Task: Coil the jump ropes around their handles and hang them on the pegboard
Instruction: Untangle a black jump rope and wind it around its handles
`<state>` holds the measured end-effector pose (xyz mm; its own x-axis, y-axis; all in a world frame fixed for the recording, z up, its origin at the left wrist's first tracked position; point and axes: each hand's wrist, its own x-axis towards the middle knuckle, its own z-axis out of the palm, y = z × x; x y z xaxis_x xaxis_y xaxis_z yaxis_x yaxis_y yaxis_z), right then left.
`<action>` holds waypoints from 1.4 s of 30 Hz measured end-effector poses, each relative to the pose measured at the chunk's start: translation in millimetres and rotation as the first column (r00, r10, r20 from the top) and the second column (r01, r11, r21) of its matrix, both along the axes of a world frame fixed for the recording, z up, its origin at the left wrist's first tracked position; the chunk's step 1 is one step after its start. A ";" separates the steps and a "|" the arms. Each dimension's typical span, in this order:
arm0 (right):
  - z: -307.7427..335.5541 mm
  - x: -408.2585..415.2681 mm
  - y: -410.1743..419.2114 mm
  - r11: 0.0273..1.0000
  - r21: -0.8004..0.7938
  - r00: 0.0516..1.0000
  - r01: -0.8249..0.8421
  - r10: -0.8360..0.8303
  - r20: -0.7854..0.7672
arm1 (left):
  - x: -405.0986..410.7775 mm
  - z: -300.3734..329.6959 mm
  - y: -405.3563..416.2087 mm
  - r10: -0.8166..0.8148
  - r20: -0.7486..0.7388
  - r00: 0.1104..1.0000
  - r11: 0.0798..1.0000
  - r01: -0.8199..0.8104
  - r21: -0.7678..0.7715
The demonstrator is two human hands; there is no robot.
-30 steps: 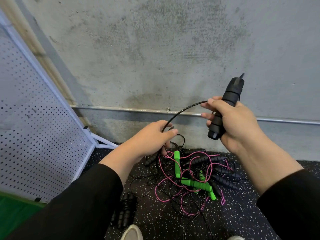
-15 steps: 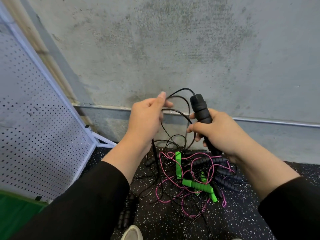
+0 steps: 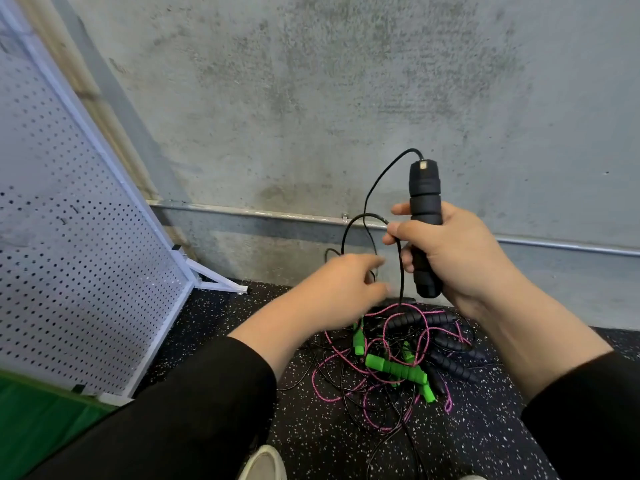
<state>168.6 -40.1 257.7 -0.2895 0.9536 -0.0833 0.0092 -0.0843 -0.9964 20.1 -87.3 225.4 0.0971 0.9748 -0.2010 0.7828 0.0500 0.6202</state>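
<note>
Right hand (image 3: 460, 258) clenched round upright black handle (image 3: 425, 230), centre right. Left hand (image 3: 341, 289) blurred, grasp unclear. Black cord (image 3: 401, 271) trails into floor tangle (image 3: 408, 355); likely snag while winding.

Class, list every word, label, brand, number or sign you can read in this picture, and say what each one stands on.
No text can be read anywhere in this view.
The black handle in the right hand has a small pale square at its top end, too small to show any letters.
The pegboard, wall and rope pile bear no writing.
</note>
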 end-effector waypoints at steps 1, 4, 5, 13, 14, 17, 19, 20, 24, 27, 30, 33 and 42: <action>1.7 0.4 -0.3 1.000 -0.010 1.000 -0.004 0.004 -0.016 | 3.6 -3.4 -0.4 -0.023 -0.007 1.000 1.000 0.023 -0.020; 5.1 1.6 -2.2 1.000 -0.027 0.999 -0.014 0.012 -0.052 | 8.5 -4.3 1.5 0.015 0.091 0.996 1.000 -0.017 0.017; 5.6 2.3 -2.2 0.999 -0.032 0.998 -0.013 0.011 -0.062 | 9.3 -3.8 3.7 0.029 0.110 0.993 0.999 -0.033 0.029; 2.4 8.4 6.3 0.997 -0.044 0.997 0.057 -0.059 -0.047 | 10.5 3.7 13.0 0.192 0.517 0.834 0.922 -0.334 0.196; -0.1 8.9 6.6 0.999 -0.046 0.999 0.030 -0.030 -0.014 | 8.4 5.1 14.4 0.206 0.627 0.752 0.905 -0.389 0.169; -7.1 8.4 5.2 0.996 -0.050 0.992 -0.068 0.073 0.099 | 5.2 10.4 15.2 0.197 0.850 0.488 0.877 -0.476 0.070; -9.5 8.4 4.8 0.995 -0.034 0.981 -0.096 0.100 0.168 | 4.0 14.0 15.0 0.161 0.923 0.348 0.864 -0.502 0.039; -10.5 8.7 5.5 0.995 -0.020 0.976 -0.094 0.096 0.194 | 2.2 16.1 14.8 0.141 0.950 0.280 0.853 -0.521 0.027; -12.9 9.1 9.1 0.997 0.062 0.966 -0.053 0.035 0.257 | -11.9 21.5 15.8 0.123 0.986 0.115 0.800 -0.599 -0.030; -11.4 7.0 8.7 0.995 0.099 0.972 -0.021 -0.002 0.234 | -12.1 18.8 14.7 0.241 0.946 0.216 0.839 -0.536 -0.092; -8.1 5.1 7.3 0.993 0.115 0.979 -0.013 -0.011 0.203 | -2.2 12.1 11.3 0.278 0.905 0.322 0.897 -0.423 -0.125; -7.1 3.6 6.4 0.990 0.129 0.972 -0.049 0.018 0.233 | 3.8 11.6 11.5 0.258 0.928 0.267 0.900 -0.415 -0.131; -13.1 7.8 9.4 0.989 0.089 0.883 -0.121 0.066 0.465 | -30.6 27.5 20.5 0.098 0.994 -0.051 0.784 -0.611 -0.109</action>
